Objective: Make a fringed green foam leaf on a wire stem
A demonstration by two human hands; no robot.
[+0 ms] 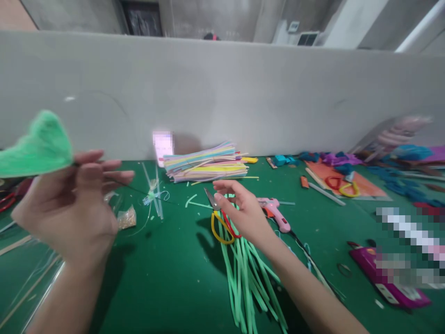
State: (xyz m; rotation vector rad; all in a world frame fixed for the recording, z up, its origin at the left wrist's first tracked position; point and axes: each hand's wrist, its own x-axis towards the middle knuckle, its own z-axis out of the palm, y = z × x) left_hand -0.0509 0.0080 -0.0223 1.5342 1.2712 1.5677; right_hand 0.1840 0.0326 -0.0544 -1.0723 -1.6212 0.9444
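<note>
At the left, my left hand [79,204] is raised with its fingers closed on the thin dark stem of a fuzzy green piece [45,144]. The stem points right, over the table. My right hand [239,204] is near the middle, thumb and fingers curled around the blades of scissors [222,227] with yellow and red handles. The blade tips point up and left. Under the scissors and my right wrist lies a bundle of light green strips [243,278].
Pastel strips [208,164] are piled at the back beside a phone [163,147]. A pink glue gun [278,215] lies right of my right hand. A small bag [127,218] is near my left hand; a magenta case [389,278] sits at the right.
</note>
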